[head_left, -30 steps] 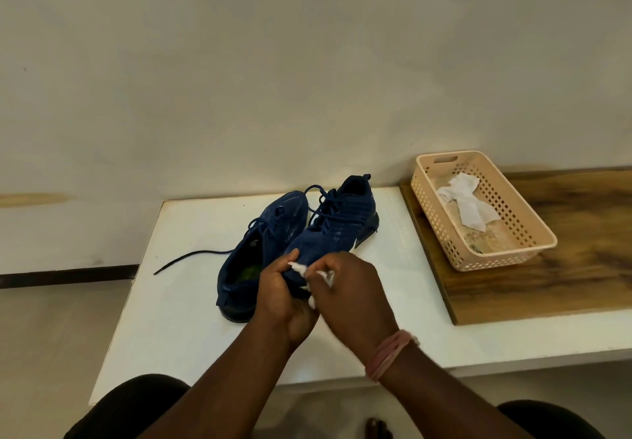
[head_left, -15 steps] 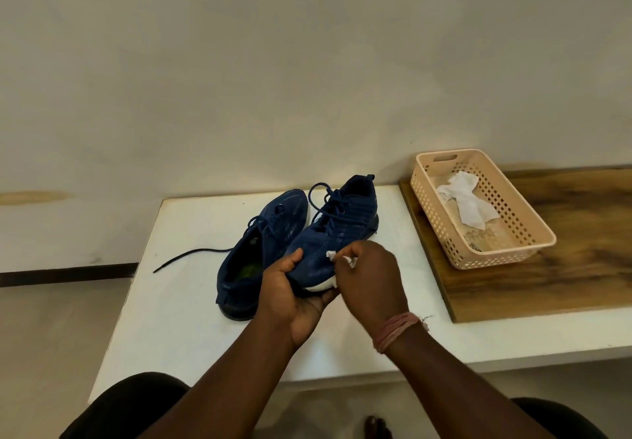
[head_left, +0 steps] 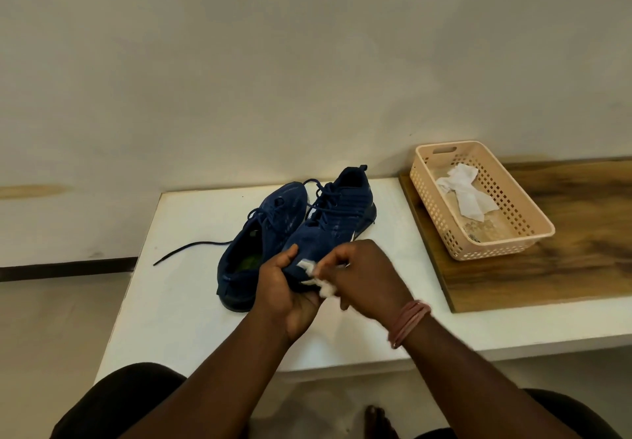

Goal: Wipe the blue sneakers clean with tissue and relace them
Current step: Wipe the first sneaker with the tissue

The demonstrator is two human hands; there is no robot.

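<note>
The white tabletop stretches out to all sides of the two hands, and a dark wooden board lies on it well off to the right of the grip. On that board sits a peach perforated basket with a crumpled white tissue inside, nowhere near the hands. Nothing stands between the hands and the shoes.

The held sneaker runs away from the grip toward the wall, its toe end in the hands and its laced part beyond them. The second sneaker lies on the tabletop just to the left of the grip, touching the first, opening up. A loose dark lace trails from it further left across the tabletop.

The left hand wraps the toe from below, thumb on top, fingers curled under the sole. The right hand, wearing pinkish bands at the wrist, pinches a small wad of white tissue against the toe, right between the two hands. Both forearms reach in from below, converging at the shoe.
</note>
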